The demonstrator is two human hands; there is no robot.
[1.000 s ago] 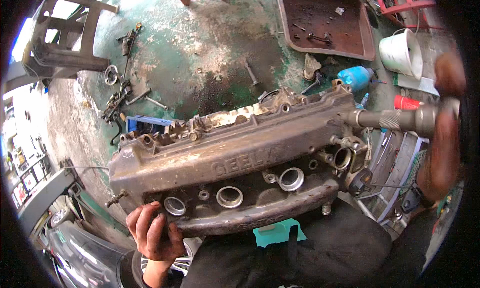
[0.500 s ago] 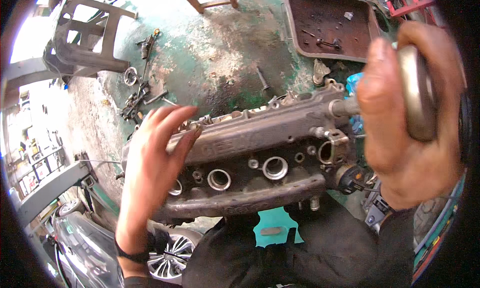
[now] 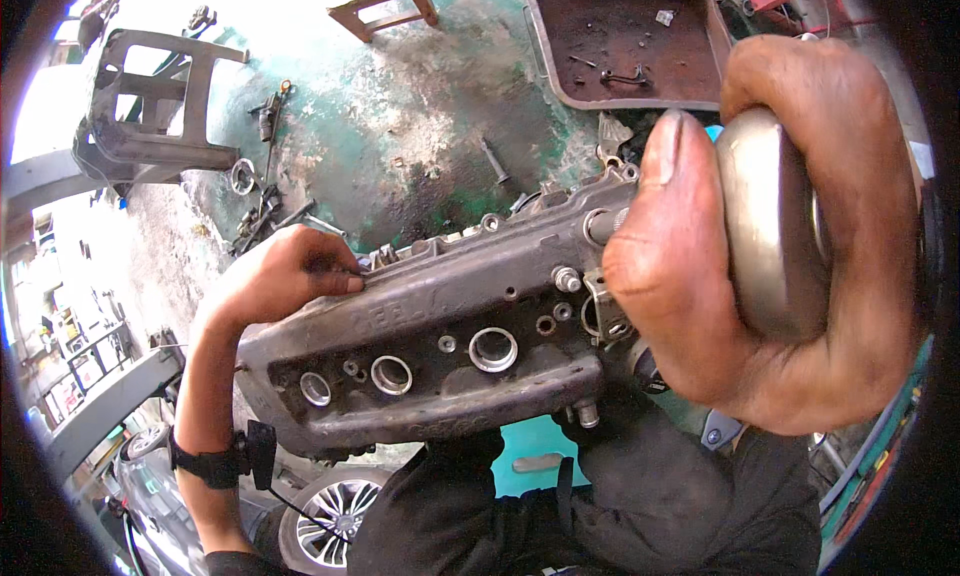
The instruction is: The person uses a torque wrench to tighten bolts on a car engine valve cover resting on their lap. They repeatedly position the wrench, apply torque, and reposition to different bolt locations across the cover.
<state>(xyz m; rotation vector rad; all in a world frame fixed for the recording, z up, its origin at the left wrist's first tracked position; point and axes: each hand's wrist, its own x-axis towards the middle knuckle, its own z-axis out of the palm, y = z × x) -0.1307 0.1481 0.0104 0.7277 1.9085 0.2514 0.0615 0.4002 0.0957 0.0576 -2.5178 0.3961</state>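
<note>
A grey metal engine cylinder head [image 3: 470, 291] with several round ports lies across in front of my dark-trousered legs. My left hand [image 3: 290, 266] is at its far upper edge, fingers bent down and closed toward the thumb; what they hold, if anything, is hidden. Close to the camera, my right hand [image 3: 680, 276] is closed round a thick, rounded, steel-coloured metal object [image 3: 765, 226]. Its full shape and kind do not show. This hand covers the right end of the cylinder head in the picture. A black strap with a small device sits on my left forearm.
A brown tray [image 3: 560, 86] with loose parts lies at the back right. On the floor are a bolt-like piece [image 3: 495, 163] and several tools and parts [image 3: 262, 216] at left. Stools [image 3: 160, 141] stand farther off. A car wheel [image 3: 335, 516] is at lower left.
My left hand has come down to the far edge of the cylinder head and its fingers have curled. My right hand, with the metal object, appears larger and farther left. The whole view has shifted.
</note>
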